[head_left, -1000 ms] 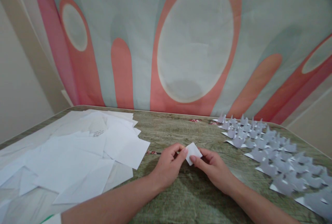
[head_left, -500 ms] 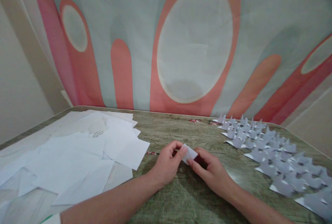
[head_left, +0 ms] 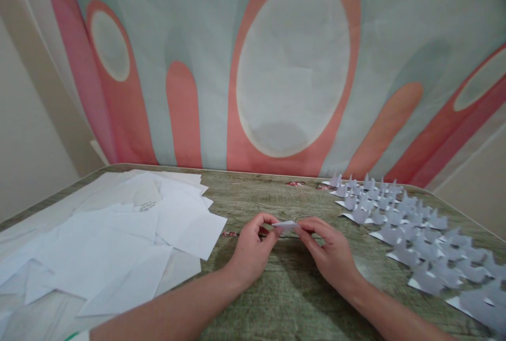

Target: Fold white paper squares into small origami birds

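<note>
A small folded piece of white paper (head_left: 286, 224) is held up between my two hands, seen nearly edge-on as a thin, pointed shape. My left hand (head_left: 256, 241) pinches its left end between thumb and fingers. At the other end, my right hand (head_left: 327, 246) grips it the same way. Both hands are just above the wood-grain table (head_left: 272, 299). How the folds lie inside the paper cannot be made out.
Loose white sheets (head_left: 118, 246) lie in an overlapping pile on the left. Rows of small folded paper figures (head_left: 395, 217) stand along the right side. Behind the table hangs a patterned backdrop (head_left: 294, 67) in coral and grey-green. Small reddish marks (head_left: 295, 184) show near the back edge.
The folded paper has tilted from showing its flat, four-cornered face to lying nearly edge-on. My right hand has risen slightly and its grip has shifted to the paper's right end.
</note>
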{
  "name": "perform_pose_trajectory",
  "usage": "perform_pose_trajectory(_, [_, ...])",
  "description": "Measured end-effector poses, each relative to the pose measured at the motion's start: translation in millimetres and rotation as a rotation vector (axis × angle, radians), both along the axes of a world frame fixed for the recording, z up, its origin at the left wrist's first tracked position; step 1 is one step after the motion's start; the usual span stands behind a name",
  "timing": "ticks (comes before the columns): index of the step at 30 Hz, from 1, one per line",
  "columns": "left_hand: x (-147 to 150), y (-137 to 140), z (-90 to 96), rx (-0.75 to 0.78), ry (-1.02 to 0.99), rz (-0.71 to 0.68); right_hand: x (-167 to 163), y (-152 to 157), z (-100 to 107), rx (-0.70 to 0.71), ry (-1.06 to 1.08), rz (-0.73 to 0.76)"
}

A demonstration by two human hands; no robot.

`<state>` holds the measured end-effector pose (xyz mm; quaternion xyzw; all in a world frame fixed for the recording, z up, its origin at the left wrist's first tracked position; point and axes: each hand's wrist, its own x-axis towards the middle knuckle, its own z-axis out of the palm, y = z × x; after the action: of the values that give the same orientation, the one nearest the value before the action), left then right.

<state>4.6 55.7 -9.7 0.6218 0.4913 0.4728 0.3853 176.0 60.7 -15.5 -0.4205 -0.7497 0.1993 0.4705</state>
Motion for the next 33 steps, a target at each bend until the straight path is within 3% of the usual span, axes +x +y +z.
perform_pose_trajectory(4, [-0.2, -3.5, 6.5, 0.208, 0.072, 0.023, 8.5, 2.8, -2.7, 0.244, -0.178, 0.031])
perform_pose_trajectory(7, [0.2, -6.1, 7.5, 0.241, 0.057, -0.027, 12.8, 1.9, -2.3, 0.374, -0.296, 0.017])
perform_pose_trajectory(14, [-1.6, -8.9, 9.9, 0.282, 0.002, -0.006, 14.3, -2.2, 1.8, 0.485, -0.294, -0.036])
perform_pose_trajectory(17, [-1.9, -8.0, 10.7, 0.284, -0.003, 0.006, 12.1, -0.5, 0.0, 0.417, -0.239, -0.051])
perform_pose_trajectory(21, [-1.8, -7.8, 9.9, 0.269, 0.001, -0.013, 6.7, 1.7, -5.9, 0.13, -0.071, -0.092])
perform_pose_trajectory(26, [-2.8, -8.4, 8.1, 0.27, -0.004, -0.058, 1.6, -3.4, -6.2, -0.141, 0.211, 0.006])
perform_pose_trajectory(33, [-3.5, -8.6, 4.8, 0.266, -0.01, -0.095, -1.7, -9.3, -1.2, -0.213, 0.253, 0.089])
